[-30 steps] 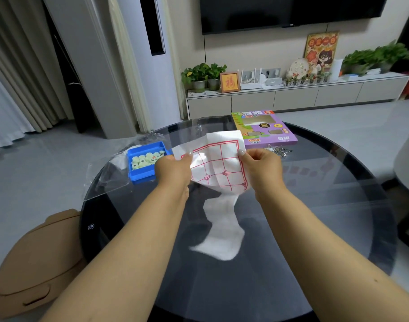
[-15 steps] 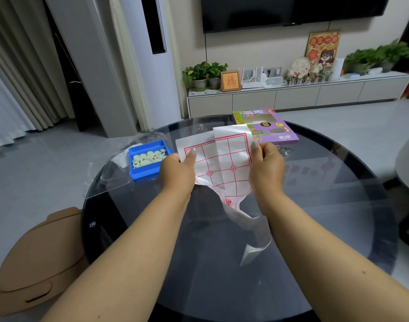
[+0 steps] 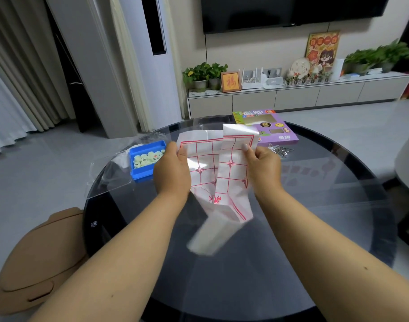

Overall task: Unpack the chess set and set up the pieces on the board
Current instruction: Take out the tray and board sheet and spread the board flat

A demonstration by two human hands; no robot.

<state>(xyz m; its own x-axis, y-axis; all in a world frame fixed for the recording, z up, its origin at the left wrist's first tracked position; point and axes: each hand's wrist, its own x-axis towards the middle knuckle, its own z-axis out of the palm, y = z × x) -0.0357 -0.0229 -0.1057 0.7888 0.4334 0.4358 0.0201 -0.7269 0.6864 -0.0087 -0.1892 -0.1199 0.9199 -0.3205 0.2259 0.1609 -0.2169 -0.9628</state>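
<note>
Head view: left hand (image 3: 173, 169) and right hand (image 3: 262, 166) each pinch the thin white red-gridded paper board (image 3: 218, 168), light, limp and probably easily torn, best held by its far corners.

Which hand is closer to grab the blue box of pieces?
Left. The left hand sits right beside the blue plastic tray of pale round pieces, though both hands now hold the white paper board with red grid lines. The right hand is farther away.
</note>
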